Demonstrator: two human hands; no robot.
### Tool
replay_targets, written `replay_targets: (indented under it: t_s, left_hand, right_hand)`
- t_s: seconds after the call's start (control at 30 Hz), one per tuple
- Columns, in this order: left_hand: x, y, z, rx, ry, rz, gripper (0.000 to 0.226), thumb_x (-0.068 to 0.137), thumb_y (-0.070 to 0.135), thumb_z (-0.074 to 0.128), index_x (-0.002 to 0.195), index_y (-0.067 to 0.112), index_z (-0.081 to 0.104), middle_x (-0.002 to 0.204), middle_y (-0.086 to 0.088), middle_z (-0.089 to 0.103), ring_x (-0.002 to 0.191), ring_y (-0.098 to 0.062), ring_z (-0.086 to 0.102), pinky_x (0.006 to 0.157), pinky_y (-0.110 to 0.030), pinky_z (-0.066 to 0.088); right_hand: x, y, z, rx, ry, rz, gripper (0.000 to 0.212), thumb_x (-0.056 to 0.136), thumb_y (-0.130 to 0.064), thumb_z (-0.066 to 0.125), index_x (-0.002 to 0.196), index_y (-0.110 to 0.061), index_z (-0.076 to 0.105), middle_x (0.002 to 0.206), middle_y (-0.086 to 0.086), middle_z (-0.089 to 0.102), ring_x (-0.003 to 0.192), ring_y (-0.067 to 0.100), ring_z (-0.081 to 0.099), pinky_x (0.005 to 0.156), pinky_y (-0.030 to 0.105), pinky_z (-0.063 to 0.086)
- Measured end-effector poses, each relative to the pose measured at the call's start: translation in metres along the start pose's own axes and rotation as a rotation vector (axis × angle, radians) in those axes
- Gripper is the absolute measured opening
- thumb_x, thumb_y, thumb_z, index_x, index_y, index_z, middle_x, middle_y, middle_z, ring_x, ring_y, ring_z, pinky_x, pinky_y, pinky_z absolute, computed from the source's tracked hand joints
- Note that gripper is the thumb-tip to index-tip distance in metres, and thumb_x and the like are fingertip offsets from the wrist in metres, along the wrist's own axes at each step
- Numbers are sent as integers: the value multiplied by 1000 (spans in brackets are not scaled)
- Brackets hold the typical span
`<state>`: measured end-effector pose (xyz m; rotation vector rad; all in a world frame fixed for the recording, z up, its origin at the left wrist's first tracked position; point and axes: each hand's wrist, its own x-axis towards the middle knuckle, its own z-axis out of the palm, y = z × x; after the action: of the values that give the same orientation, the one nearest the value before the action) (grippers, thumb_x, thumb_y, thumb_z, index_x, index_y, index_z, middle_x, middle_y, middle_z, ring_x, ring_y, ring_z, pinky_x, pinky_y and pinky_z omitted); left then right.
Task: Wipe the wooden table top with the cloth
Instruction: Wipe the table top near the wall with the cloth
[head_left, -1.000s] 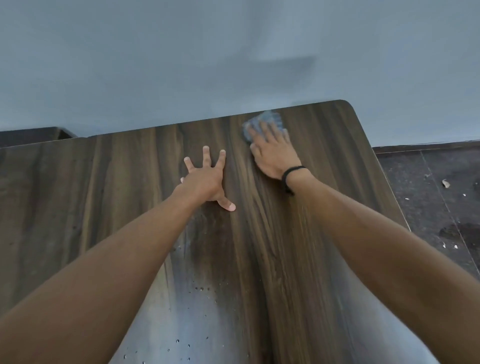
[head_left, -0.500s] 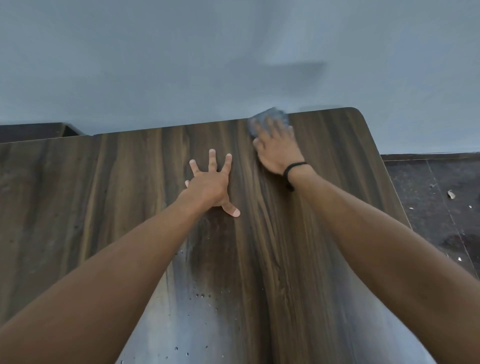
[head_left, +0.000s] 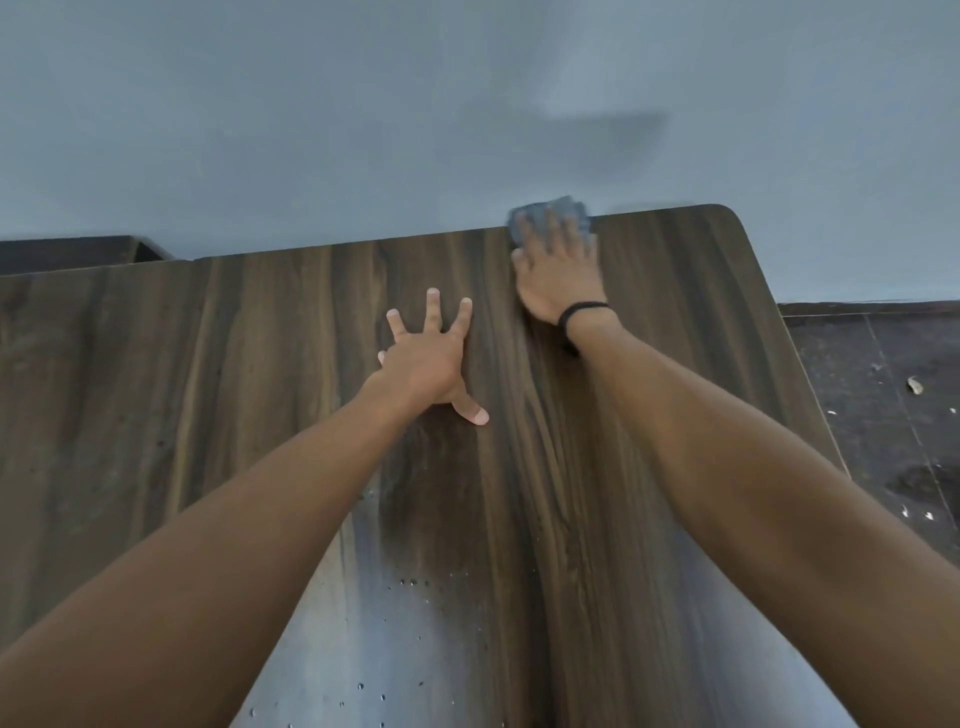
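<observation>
A dark wooden table top (head_left: 208, 389) fills the lower view, its far edge against a grey-blue wall. My right hand (head_left: 558, 275), with a black band at the wrist, presses flat with straight fingers on a small blue-grey cloth (head_left: 550, 213) at the table's far edge, near the right corner. The cloth shows only beyond my fingertips. My left hand (head_left: 428, 364) lies flat on the wood with fingers spread, to the left of and nearer than the right hand. Small water drops (head_left: 415, 584) and a pale wet sheen mark the near middle of the top.
The grey-blue wall (head_left: 363, 130) stands right behind the table. To the right of the table's edge is dark floor (head_left: 883, 395) with scattered bits of debris. A dark piece of furniture (head_left: 78, 254) shows at the far left.
My right hand has pushed the cloth away from me, from short of the far edge up to it. The left hand has stayed planted on the wood.
</observation>
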<state>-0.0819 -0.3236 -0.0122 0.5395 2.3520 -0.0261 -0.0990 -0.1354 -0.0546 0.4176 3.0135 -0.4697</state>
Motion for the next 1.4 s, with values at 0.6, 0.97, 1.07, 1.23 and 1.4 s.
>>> replay_targets:
  t_s: [0.6,0.97,1.07,1.23,1.4]
  left_hand:
    - [6,-45,8,33,31,31,153,45,66,84,149,35,-24,157,-1,-32,143,-46,-18,113,-65,17]
    - [5,-64,-7,45,-63,21,155,43,70,82,150,32,-24,156,3,-35,143,-39,-23,115,-63,11]
    - [2,-87,-16,111,-62,-54,157,42,69,83,147,34,-27,154,2,-38,142,-42,-25,114,-65,11]
    - [2,-92,-4,129,-72,-50,158,46,62,87,144,34,-34,152,1,-41,141,-46,-24,114,-65,15]
    - [0,-88,-6,140,-60,-49,156,51,58,88,145,30,-33,153,-3,-39,141,-49,-22,113,-62,14]
  right_hand:
    - [-60,-19,21,-107,-22,-228,57,104,-38,27,160,-32,15,168,4,12,154,26,7,122,55,8]
    - [-138,19,20,-81,28,-171,55,105,-38,25,159,-38,17,168,-5,12,154,18,7,122,54,5]
    - [-89,-2,16,18,53,125,55,106,-39,24,160,-31,14,168,4,6,155,28,3,122,55,2]
    - [-30,-26,19,-38,-9,-161,55,106,-40,22,160,-36,12,168,-4,5,155,20,1,121,52,-2]
    - [-18,-66,24,-62,-32,-193,56,106,-40,22,160,-32,12,169,2,5,155,25,1,121,53,0]
